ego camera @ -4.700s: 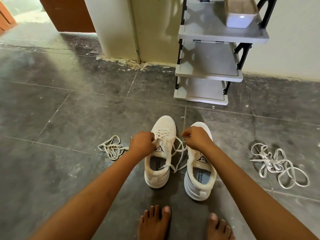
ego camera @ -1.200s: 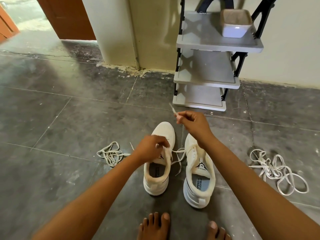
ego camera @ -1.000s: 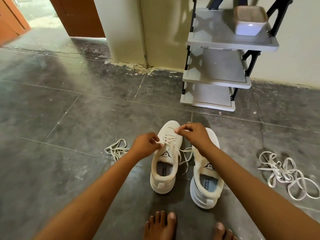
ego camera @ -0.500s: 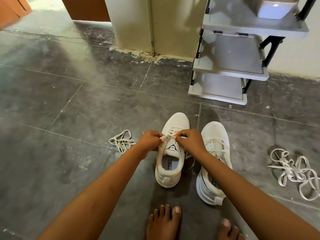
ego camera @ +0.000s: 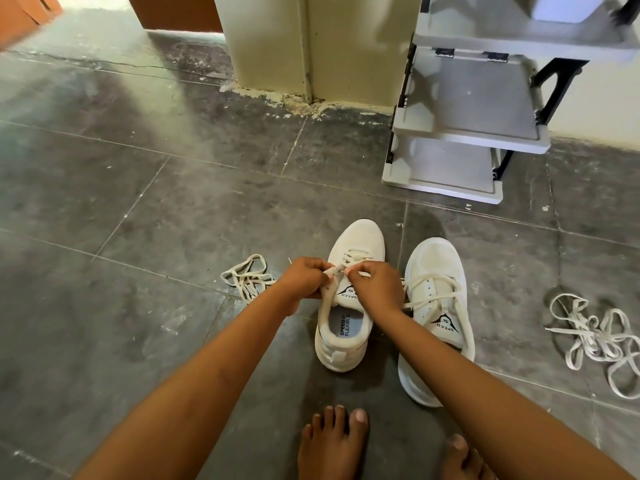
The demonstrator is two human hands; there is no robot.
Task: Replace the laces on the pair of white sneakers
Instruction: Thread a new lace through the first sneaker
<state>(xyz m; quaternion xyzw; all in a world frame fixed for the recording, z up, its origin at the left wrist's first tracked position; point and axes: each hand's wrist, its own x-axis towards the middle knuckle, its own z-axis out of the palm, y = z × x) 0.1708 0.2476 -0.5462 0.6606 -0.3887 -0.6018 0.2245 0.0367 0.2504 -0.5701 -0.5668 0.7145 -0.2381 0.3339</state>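
White sneakers stand side by side, toes pointing at the wall, on the dark grey tiled floor, toward its near edge and just ahead of the person's two bare feet. Both hands meet over the left-hand sneaker: the left grip is clamped on the cream lace just above the tongue, fingers curled tight, and the right grip pinches the same lace from the other side, the knuckles of the two nearly touching. That lace already crosses the eyelets nearer the toe. The right-hand sneaker sits just beside the first, apart from both hands, with its own lace threaded loosely and lying slack across the upper. One loose bundle of laces lies on the floor just left of the left wrist; a larger tangled heap of laces lies well apart toward the floor's right edge. At the far edge, against the pale wall, stands a grey tiered shoe rack on a black frame.
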